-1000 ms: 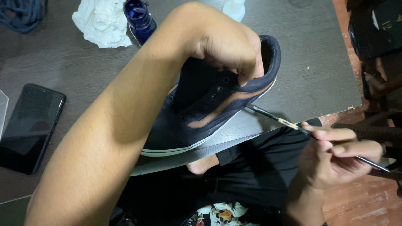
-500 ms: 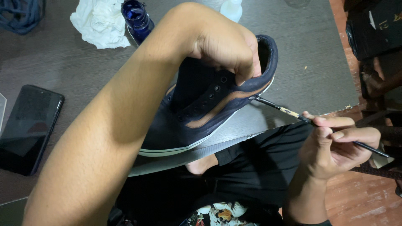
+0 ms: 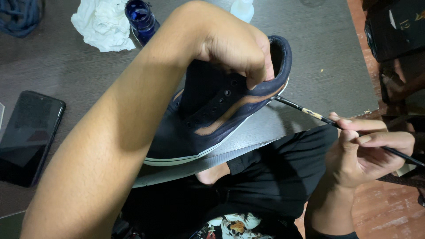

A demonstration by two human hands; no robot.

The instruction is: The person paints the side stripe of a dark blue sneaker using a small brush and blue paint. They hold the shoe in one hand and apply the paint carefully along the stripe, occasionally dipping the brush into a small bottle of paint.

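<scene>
My left hand [image 3: 234, 44] grips a dark navy sneaker [image 3: 212, 119] by its opening, with the fingers curled inside the collar. The shoe has a tan side stripe and a white sole edge, and it tilts over the table's near edge. My right hand [image 3: 367, 150] pinches a thin black paintbrush [image 3: 310, 111]. The brush tip touches the shoe's side near the heel, just under the stripe's end.
On the dark table [image 3: 318, 48] lie a black phone [image 3: 26, 137] at the left, a crumpled white cloth [image 3: 104, 24], a blue glass jar [image 3: 141, 15] and a small white bottle [image 3: 242, 9] at the back. A blue lace bundle [image 3: 20, 15] sits at the far left corner. A dark box [image 3: 394, 26] stands to the right.
The brush tip has moved up along the shoe's side toward the heel. My left hand has held the shoe in nearly the same pose.
</scene>
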